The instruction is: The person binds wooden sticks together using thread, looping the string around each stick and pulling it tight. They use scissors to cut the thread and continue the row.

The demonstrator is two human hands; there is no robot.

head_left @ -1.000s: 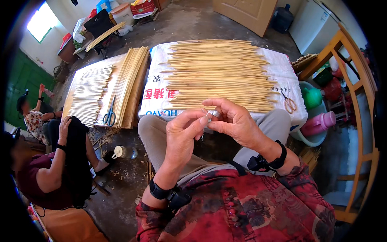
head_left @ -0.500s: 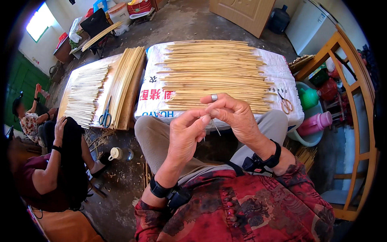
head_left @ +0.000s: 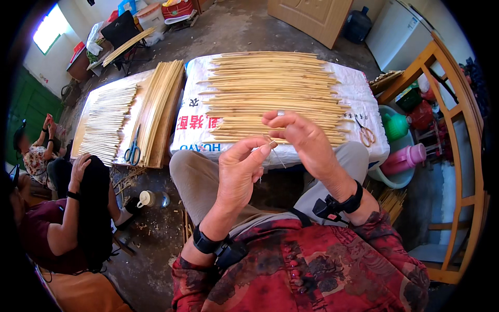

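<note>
My left hand [head_left: 240, 169] pinches a thin white thread [head_left: 279, 158] between thumb and forefinger, and loose ends hang below the fingertips. Just to its right, my right hand [head_left: 304, 140] is raised with its fingers loosely bent and apart, a ring on one of them. I see nothing held in it, though its palm side is partly hidden. Beyond both hands, a row of pale, peeled sticks [head_left: 275, 96] with tapered ends lies crosswise on a table covered by a white printed woven sack [head_left: 189, 112].
Orange-handled scissors [head_left: 366, 134] lie at the sack's right. A lower table at left bears thin sticks [head_left: 108, 125], longer sticks [head_left: 158, 112] and dark-handled scissors [head_left: 133, 151]. Two people [head_left: 62, 223] sit at left. A basin [head_left: 397, 177] and wooden frame [head_left: 457, 156] stand at right.
My right hand has come away from the left fingertips, up and to the right, and its pinch has opened. The left hand keeps its hold on the thread.
</note>
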